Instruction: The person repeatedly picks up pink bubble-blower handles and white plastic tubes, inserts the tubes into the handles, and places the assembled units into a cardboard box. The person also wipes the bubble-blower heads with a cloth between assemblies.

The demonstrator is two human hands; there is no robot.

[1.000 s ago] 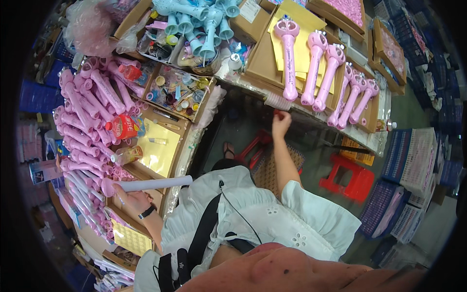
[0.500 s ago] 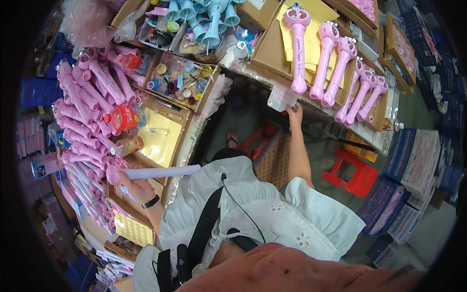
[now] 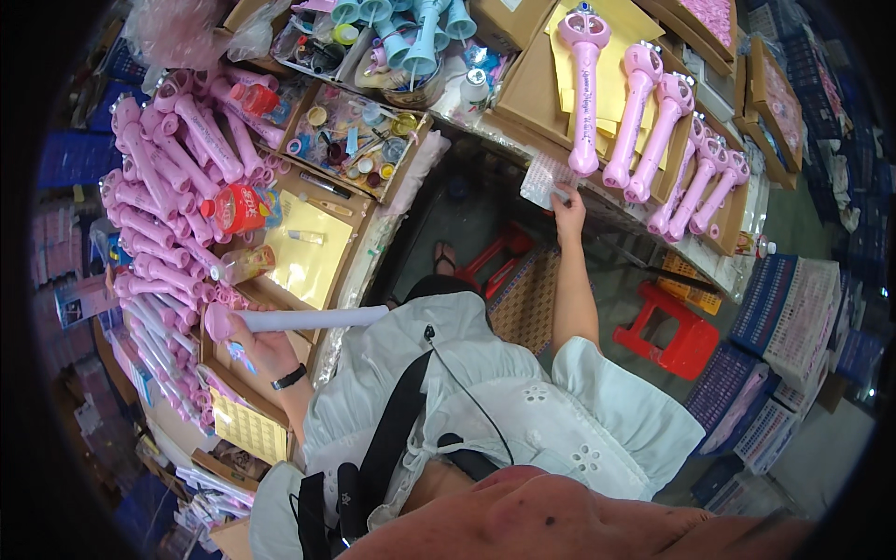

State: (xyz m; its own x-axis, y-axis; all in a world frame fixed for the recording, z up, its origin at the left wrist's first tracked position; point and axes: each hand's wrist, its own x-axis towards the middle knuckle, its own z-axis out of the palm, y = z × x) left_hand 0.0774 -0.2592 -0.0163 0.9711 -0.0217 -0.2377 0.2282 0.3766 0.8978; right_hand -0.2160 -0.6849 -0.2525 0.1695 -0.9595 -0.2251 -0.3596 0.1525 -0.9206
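My left hand point(image 3: 269, 351) is closed around a toy wand point(image 3: 327, 318) with a pink head and a pale lilac tube. The tube lies level, pointing right toward my body. A small blue and purple piece point(image 3: 241, 357) shows beside that hand. My right hand point(image 3: 569, 215) pinches the lower corner of a translucent sheet covered in small dots point(image 3: 541, 183), at the edge of the far table. Close to this sheet, finished-looking pink wands point(image 3: 583, 103) with clear round heads lean on a cardboard box.
A heap of pink wand parts point(image 3: 154, 201) fills the left table, with a red-labelled bottle point(image 3: 233, 209) beside it. A tray of small paint pots point(image 3: 350, 140) stands farther back. A red stool point(image 3: 665, 331) and stacked blue baskets point(image 3: 770, 308) are at the right.
The view has shifted slightly. My left fingers lie a little differently around the wand, which stays nearly level. My right hand keeps its pinch on the sheet.
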